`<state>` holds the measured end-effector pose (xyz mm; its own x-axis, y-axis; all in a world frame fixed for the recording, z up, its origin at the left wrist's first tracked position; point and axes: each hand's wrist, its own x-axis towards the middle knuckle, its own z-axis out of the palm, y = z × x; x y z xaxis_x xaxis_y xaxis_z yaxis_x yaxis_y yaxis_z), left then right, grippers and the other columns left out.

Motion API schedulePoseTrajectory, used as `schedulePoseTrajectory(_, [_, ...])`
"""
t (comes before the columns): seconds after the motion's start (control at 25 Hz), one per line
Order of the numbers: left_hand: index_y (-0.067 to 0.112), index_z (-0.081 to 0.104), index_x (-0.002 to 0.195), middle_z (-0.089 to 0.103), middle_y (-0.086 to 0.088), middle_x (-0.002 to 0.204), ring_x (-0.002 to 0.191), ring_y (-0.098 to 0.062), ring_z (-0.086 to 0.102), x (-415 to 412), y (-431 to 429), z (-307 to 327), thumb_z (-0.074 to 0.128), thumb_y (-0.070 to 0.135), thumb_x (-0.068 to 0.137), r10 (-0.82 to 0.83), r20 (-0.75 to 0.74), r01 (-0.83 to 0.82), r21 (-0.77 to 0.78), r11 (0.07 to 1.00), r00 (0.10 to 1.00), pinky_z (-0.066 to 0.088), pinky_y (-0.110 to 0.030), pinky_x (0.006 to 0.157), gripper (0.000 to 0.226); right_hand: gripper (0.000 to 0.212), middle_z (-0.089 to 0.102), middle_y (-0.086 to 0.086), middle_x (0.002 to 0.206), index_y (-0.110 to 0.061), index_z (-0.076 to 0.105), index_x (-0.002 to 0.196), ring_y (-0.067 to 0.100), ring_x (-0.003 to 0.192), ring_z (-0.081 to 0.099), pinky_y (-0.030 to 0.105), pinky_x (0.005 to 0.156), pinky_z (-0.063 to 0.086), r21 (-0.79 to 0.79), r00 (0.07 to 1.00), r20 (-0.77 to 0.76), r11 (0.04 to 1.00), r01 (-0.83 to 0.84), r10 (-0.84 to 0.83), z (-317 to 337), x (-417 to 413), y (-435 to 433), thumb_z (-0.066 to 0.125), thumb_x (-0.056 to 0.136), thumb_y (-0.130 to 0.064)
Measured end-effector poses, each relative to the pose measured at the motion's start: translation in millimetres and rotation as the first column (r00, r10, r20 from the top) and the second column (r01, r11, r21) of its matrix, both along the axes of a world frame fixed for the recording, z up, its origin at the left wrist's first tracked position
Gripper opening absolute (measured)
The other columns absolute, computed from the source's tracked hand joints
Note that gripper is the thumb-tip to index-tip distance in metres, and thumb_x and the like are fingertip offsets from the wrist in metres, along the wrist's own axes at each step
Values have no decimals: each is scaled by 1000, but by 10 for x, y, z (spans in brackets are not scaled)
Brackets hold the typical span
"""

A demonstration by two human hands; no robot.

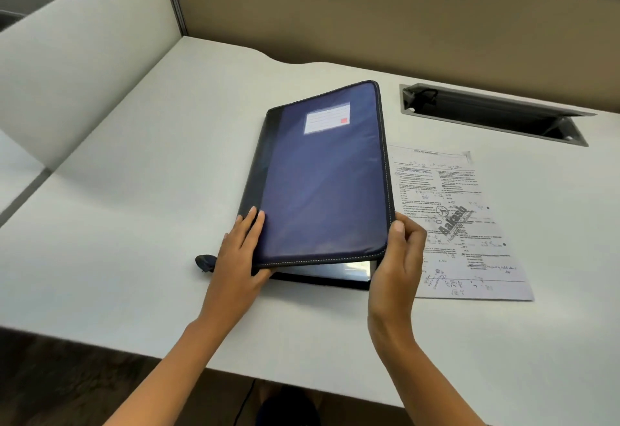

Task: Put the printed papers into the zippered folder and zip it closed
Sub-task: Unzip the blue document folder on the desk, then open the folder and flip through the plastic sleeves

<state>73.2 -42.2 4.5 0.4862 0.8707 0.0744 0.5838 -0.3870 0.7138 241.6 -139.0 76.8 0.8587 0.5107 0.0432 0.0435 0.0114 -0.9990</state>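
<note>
A dark blue zippered folder (322, 177) with a white label lies in the middle of the white desk (134, 211). Its front cover is lifted a little at the near edge, and clear sleeves show inside. My left hand (240, 251) grips the cover's near left corner, fingers on top and thumb under it. My right hand (397, 258) holds the cover's near right corner. The printed papers (463, 224) lie flat on the desk just right of the folder, partly tucked under its right edge. A dark zipper pull tab (205, 263) sticks out left of my left hand.
A grey cable tray with an open lid (496, 113) is sunk into the desk behind the papers. Beige partition walls (369, 16) close off the back and left. The desk's front edge runs below my forearms, with dark floor beneath.
</note>
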Motion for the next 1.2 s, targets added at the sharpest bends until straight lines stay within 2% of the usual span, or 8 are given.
schedulePoseTrajectory(0.2, [24, 27, 147, 25, 12, 154, 144, -6, 18, -18, -33, 75, 54, -9, 87, 86, 269, -49, -139, 989, 959, 21, -30, 118, 73, 31, 63, -17, 104, -16, 56, 118, 4, 99, 59, 15, 83, 47, 275, 981, 122, 944, -180, 151, 108, -197, 222, 30, 103, -13])
schedulePoseTrajectory(0.4, [25, 34, 141, 38, 13, 145, 129, 12, 34, -40, -35, 161, 46, -8, 92, 189, 418, -109, -209, 972, 889, 29, -3, 102, 61, 29, 65, -2, 96, -13, 59, 116, 17, 87, 62, 24, 74, 51, 178, 915, 260, 916, -359, 308, -57, -297, 429, 36, 99, -9])
schedulePoseTrajectory(0.52, [16, 50, 133, 63, -7, 125, 118, -13, 55, -46, -28, 129, 45, 23, 97, 330, 428, -221, -285, 933, 841, 49, -27, 96, 37, 27, 67, -2, 100, -16, 61, 114, 14, 96, 63, 20, 80, 51, -3, 854, 337, 907, -421, 398, -288, -288, 487, 41, 99, -5])
schedulePoseTrajectory(0.6, [9, 61, 95, 62, -17, 70, 70, -41, 58, -85, -6, 145, 43, 53, 91, 486, 378, -334, -400, 853, 788, 53, -52, 64, 48, 29, 66, -4, 105, -19, 60, 115, 8, 101, 62, 16, 84, 47, -120, 806, 387, 891, -437, 447, -437, -251, 503, 44, 98, -2])
schedulePoseTrajectory(0.64, [12, 55, 76, 48, -6, 50, 50, -31, 48, -115, 11, 162, 42, 63, 86, 546, 364, -363, -462, 809, 755, 48, -45, 48, 54, 30, 64, -4, 109, -20, 58, 117, 7, 104, 60, 12, 87, 44, -180, 782, 404, 880, -440, 474, -512, -222, 505, 44, 97, -2])
schedulePoseTrajectory(0.92, [14, 37, 69, 33, 0, 58, 50, -13, 35, -369, 196, 120, 39, 63, 86, 755, 243, -512, -608, 607, 609, 30, -27, 47, 52, 48, 24, -7, 156, -19, 27, 149, 9, 147, 11, 23, 120, 9, -608, 546, 502, 723, -329, 671, -893, -151, 579, 37, 102, -19])
schedulePoseTrajectory(1.08, [18, 29, 62, 24, 0, 53, 46, -13, 24, -476, 265, 31, 43, 58, 89, 799, 258, -490, -675, 551, 544, 21, -28, 45, 50, 49, 21, 0, 158, -16, 26, 149, 13, 148, 8, 30, 122, 8, -660, 462, 571, 714, -233, 679, -946, -171, 610, 35, 101, -20])
schedulePoseTrajectory(1.2, [14, 42, 70, 42, -9, 65, 56, -20, 41, -506, 297, -84, 47, 56, 89, 826, 250, -470, -723, 506, 506, 32, -31, 53, 47, 49, 21, 1, 158, -15, 27, 149, 14, 148, 9, 31, 122, 8, -668, 442, 584, 713, -215, 681, -967, -170, 604, 35, 102, -21])
